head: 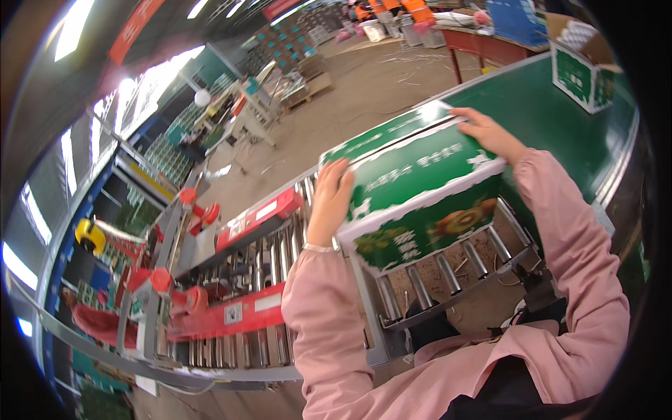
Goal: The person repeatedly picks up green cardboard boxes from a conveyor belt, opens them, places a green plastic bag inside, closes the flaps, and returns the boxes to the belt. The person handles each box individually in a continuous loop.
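Note:
A green and white cardboard carton (pixel 420 163) printed with kiwifruit pictures and writing sits over the metal rollers in front of me. Its two top flaps nearly meet, with a narrow dark seam between them. My left hand (pixel 332 197) rests on the carton's left end, fingers over the top edge. On the far right corner lies my right hand (pixel 488 131), its thumb and fingers spread over the top. Both hands press or hold the carton from opposite ends. The carton's underside and the palms are hidden.
A carton-sealing machine with red side rails (pixel 231 315) stands on the left along the roller conveyor (pixel 446 273). The green conveyor belt (pixel 546 136) at right carries an open carton (pixel 575 79). Behind it is a red table (pixel 472 42); people in orange vests are farther back.

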`<action>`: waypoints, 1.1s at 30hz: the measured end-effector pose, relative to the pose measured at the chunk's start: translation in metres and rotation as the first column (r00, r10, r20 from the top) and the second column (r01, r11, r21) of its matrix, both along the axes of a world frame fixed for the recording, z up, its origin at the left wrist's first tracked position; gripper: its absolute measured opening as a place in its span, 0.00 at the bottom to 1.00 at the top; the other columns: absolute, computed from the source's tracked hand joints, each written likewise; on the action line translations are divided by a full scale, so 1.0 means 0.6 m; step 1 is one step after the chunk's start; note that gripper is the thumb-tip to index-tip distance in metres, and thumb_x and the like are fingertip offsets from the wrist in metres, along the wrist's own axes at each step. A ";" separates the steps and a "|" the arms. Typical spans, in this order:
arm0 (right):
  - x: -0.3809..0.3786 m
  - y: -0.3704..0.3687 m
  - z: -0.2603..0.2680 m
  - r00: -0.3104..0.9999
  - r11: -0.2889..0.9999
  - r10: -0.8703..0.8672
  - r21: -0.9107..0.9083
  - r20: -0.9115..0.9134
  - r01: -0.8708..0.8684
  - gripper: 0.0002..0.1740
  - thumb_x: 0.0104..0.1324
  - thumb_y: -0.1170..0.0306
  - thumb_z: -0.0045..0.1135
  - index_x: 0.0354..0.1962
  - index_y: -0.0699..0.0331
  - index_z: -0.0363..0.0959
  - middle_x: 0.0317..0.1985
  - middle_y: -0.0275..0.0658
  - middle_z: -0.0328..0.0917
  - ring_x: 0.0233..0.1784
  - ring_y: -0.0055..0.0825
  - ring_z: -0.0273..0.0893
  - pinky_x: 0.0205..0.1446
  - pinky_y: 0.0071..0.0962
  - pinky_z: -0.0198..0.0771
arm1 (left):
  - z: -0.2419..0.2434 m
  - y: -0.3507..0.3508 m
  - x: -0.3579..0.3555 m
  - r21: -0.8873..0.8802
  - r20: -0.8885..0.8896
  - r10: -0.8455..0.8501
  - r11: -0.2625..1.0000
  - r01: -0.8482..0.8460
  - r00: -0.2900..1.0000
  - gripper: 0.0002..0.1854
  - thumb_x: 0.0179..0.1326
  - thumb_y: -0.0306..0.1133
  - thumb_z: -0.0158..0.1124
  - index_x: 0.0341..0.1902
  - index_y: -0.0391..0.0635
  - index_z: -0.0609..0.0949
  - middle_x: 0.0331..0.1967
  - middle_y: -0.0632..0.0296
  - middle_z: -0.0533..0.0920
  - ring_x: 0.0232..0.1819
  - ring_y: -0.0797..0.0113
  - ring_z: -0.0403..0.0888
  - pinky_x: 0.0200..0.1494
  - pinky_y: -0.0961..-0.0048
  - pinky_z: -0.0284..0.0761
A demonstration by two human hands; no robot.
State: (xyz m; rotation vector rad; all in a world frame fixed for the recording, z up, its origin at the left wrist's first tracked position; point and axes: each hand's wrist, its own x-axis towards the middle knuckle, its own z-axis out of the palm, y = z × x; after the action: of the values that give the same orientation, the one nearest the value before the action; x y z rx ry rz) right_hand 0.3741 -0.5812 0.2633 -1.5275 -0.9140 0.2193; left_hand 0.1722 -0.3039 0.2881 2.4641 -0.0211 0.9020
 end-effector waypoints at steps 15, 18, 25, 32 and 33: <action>-0.037 0.195 -0.012 0.980 0.997 -0.056 -0.050 0.192 0.067 0.19 0.63 0.69 0.42 0.51 0.66 0.63 0.48 0.36 0.69 0.49 0.22 0.64 0.54 0.20 0.58 | 0.036 0.176 -0.085 0.196 -0.204 0.120 0.977 -0.080 0.972 0.22 0.60 0.41 0.45 0.55 0.43 0.69 0.58 0.50 0.64 0.63 0.53 0.54 0.62 0.66 0.51; -0.043 0.272 -0.022 0.965 0.996 -0.084 0.058 0.249 0.072 0.19 0.60 0.68 0.46 0.47 0.69 0.67 0.44 0.45 0.72 0.47 0.28 0.70 0.51 0.23 0.63 | 0.039 0.206 -0.120 0.257 -0.245 0.253 0.948 -0.189 0.936 0.23 0.58 0.41 0.48 0.53 0.40 0.70 0.57 0.48 0.65 0.61 0.55 0.59 0.61 0.68 0.53; -0.131 0.494 -0.036 0.953 0.964 -0.080 0.266 0.293 -0.001 0.15 0.61 0.66 0.40 0.34 0.69 0.71 0.30 0.52 0.74 0.31 0.41 0.72 0.35 0.35 0.67 | 0.104 0.218 -0.190 0.730 -0.333 0.799 0.554 -0.400 0.500 0.28 0.59 0.49 0.39 0.50 0.37 0.71 0.50 0.49 0.73 0.61 0.52 0.58 0.61 0.49 0.44; -0.208 0.522 -0.032 0.957 0.947 0.267 0.152 0.113 -0.282 0.25 0.59 0.68 0.37 0.55 0.60 0.60 0.53 0.54 0.62 0.59 0.41 0.59 0.60 0.29 0.54 | 0.031 0.191 -0.074 0.420 -0.454 0.257 0.906 -0.049 0.853 0.29 0.64 0.45 0.35 0.60 0.33 0.56 0.61 0.39 0.53 0.64 0.47 0.47 0.65 0.64 0.41; -0.223 0.499 -0.023 0.909 0.913 0.406 0.078 -0.095 -0.400 0.28 0.61 0.65 0.36 0.60 0.57 0.50 0.57 0.53 0.58 0.60 0.40 0.57 0.62 0.28 0.52 | 0.037 0.192 -0.093 0.302 -0.478 0.266 0.945 -0.128 0.837 0.29 0.64 0.45 0.35 0.60 0.32 0.57 0.61 0.39 0.53 0.64 0.47 0.49 0.65 0.64 0.42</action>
State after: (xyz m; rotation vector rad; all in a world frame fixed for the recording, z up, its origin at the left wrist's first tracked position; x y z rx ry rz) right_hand 0.2400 -0.2818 0.2494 -1.2472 -1.1326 0.5663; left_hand 0.1167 -0.1887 0.3101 2.9223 0.3322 0.2954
